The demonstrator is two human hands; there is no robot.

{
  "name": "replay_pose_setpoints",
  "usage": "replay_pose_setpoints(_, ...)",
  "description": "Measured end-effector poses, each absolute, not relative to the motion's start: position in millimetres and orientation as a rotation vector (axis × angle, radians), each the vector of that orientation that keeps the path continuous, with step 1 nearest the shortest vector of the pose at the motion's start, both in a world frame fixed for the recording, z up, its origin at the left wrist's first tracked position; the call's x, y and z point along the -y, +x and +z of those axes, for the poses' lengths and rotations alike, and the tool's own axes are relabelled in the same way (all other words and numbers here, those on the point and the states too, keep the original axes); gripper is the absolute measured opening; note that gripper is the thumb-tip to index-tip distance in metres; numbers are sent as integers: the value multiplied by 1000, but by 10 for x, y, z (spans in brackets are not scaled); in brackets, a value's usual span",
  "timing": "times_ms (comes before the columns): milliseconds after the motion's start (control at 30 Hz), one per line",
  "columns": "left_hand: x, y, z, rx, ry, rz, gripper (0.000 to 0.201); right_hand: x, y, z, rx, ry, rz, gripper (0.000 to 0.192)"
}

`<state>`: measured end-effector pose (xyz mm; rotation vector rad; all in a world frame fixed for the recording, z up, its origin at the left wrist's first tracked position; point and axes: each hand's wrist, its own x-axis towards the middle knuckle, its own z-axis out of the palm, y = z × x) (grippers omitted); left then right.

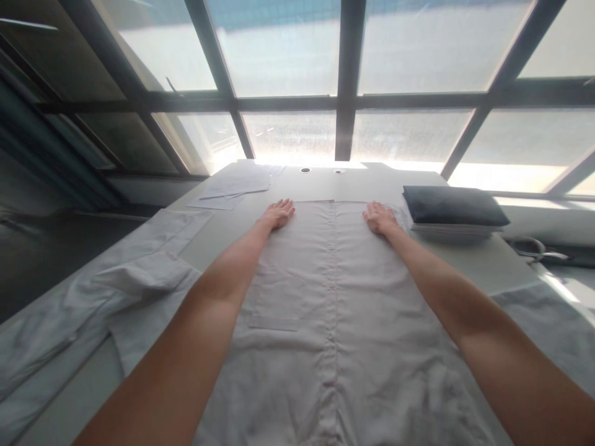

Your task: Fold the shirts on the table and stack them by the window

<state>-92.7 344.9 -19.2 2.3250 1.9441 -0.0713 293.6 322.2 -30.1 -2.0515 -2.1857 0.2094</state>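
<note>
A pale grey-white garment [297,272] lies spread on the table, with a seam running down its middle and a pocket on its left half. At its far left corner my left hand [279,214] rests flat on the cloth, fingers stretched out. My right hand [379,217] lies the same way on the far right corner, its fingers extended. Both arms reach forward over the garment's sides. The near end of the cloth is wrinkled and runs out of view at the bottom.
Another white garment [153,272] lies crumpled at the left. Paper sheets [237,186] sit at the far left of the table [316,186]. At the right are a dark folded package [453,205] on a white stack, and scissors [534,249]. Windows rise behind.
</note>
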Motion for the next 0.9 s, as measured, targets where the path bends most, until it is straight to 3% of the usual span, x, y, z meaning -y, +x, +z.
replay_pose_setpoints(133,-3317,-1111,-155,-2115,2286,-48,65,-3121,2866,-266,2028,-2155,163,64)
replay_pose_setpoints(400,-2921,178,-331,-1655,2559,74,62,-2845,1855,-370,2475,-1584,214,60)
replay_pose_setpoints(700,-2978,-535,-204,-1973,2295,37,63,-2971,3099,-313,2157,-2116,134,63)
replay_pose_setpoints(900,-2744,-256,-75,-2025,2297,45,59,-2599,2696,-208,2110,-2053,71,59)
